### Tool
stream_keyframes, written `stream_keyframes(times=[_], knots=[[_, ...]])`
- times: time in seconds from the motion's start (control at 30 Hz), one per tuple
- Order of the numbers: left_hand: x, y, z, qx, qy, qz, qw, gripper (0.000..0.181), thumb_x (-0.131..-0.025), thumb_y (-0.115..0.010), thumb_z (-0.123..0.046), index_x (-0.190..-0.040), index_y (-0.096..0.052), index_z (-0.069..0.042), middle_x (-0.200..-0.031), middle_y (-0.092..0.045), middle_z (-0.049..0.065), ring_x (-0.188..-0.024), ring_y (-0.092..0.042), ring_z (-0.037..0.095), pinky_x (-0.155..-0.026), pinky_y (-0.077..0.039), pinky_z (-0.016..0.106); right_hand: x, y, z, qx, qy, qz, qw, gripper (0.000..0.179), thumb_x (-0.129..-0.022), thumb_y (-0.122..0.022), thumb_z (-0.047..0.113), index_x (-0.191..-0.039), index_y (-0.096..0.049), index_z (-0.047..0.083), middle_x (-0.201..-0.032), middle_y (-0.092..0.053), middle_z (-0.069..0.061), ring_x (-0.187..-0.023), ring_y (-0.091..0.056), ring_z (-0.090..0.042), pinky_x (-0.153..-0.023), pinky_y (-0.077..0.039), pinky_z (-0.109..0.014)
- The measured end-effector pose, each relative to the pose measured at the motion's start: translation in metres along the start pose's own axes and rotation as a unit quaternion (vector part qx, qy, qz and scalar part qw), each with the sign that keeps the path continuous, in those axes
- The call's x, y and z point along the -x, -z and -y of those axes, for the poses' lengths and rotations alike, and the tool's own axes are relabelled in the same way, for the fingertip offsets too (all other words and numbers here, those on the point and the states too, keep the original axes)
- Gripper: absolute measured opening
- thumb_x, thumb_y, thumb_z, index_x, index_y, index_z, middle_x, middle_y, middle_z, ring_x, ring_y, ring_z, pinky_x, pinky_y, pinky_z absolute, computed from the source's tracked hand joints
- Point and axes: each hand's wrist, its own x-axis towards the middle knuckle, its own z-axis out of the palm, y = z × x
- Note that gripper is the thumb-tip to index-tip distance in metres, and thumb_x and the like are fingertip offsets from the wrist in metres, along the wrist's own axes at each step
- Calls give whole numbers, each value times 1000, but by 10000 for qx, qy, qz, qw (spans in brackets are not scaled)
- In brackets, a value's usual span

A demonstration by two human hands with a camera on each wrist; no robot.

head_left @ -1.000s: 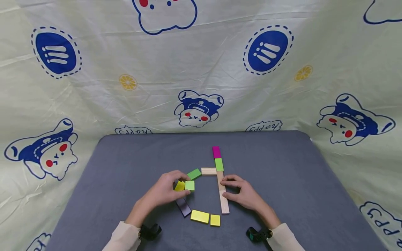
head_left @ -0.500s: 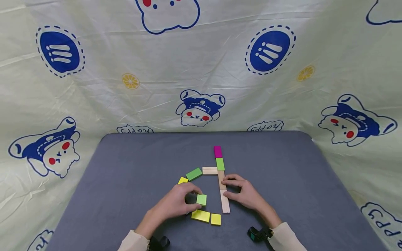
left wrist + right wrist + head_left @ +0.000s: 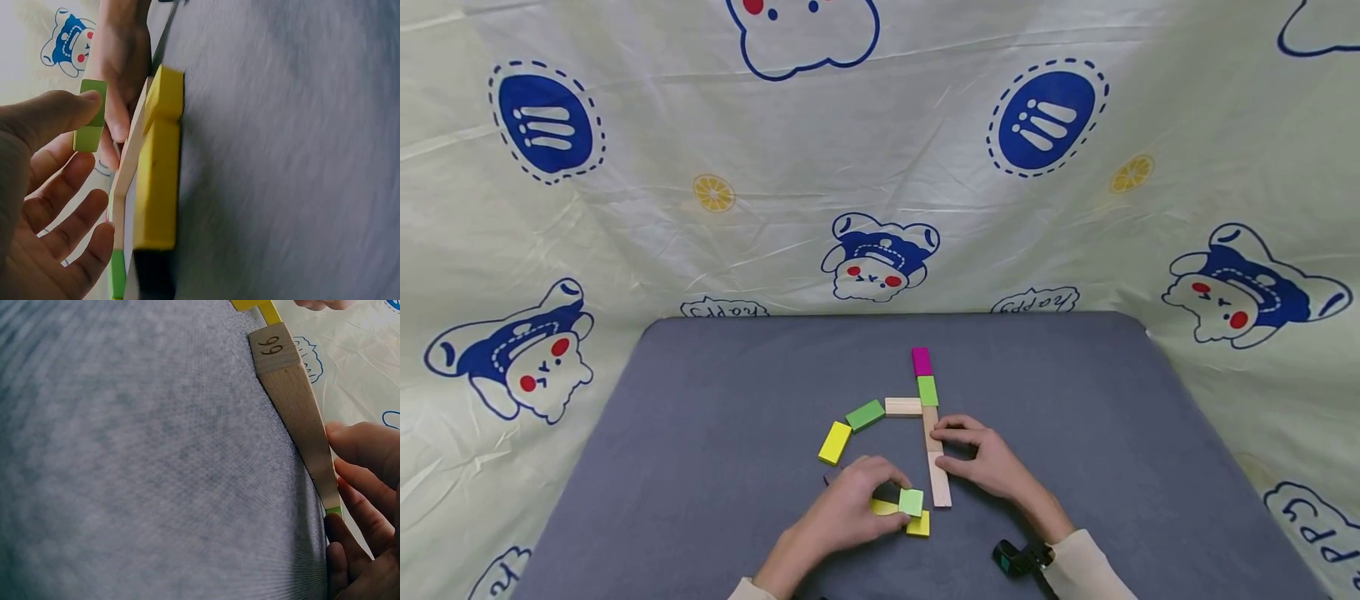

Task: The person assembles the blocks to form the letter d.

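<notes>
Between thumb and fingers, my left hand (image 3: 857, 504) pinches a light green block (image 3: 911, 502), which the left wrist view shows raised off the table. Beneath and beside it lie a long yellow block (image 3: 156, 187) and a short yellow block (image 3: 919, 528), partly covered in the head view. My right hand (image 3: 992, 468) rests its thumb and fingers against two plain wooden blocks laid end to end, the near wooden block (image 3: 940, 492) and the far wooden block (image 3: 929, 421). In the right wrist view the near one's end is marked with digits.
Beyond the wooden pair lie a green block (image 3: 928, 391) and a magenta block (image 3: 922, 362). A crosswise wooden block (image 3: 902, 407), a darker green block (image 3: 866, 416) and a yellow block (image 3: 835, 443) curve leftward. A dark block (image 3: 154, 275) is mostly hidden behind my left hand.
My left hand has carried the light green block rightward and toward me, from beside the left yellow block to over the near yellow ones. My right hand stays on the wooden blocks.
</notes>
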Motion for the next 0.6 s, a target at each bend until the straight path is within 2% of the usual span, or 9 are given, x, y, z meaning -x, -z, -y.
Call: stream_keyframes(times=[0.2,0.3,0.6], knots=[[-2,-18,-8,266,-106,-198,9994,28,-86,-85,-26,-111,-73,-21,-105,-69,-13,-98,-59,3,-90,-52,23,0,0,0,43,42,-7,10000,35,-92,-79,24,-124,-75,11,-131,-65,-4,-126,-59,-33,-104,-49,-45],[-3,-27,-13,281,-52,-227,9993,28,-85,-86,-29,-110,-74,-22,-102,-68,-14,-95,-58,1,-87,-50,21,-1,0,0,97,43,-4,9999,36,-91,-79,24,-124,-75,11,-131,-65,-4,-127,-59,-32,-105,-49,-47],[-4,-50,-26,132,483,-572,9971,29,-80,-90,-33,-104,-75,-27,-98,-68,-19,-96,-54,0,-83,-36,33,-1,0,0,87,86,-50,9999,35,-91,-80,23,-124,-76,11,-130,-66,-3,-126,-60,-32,-105,-49,-47]])
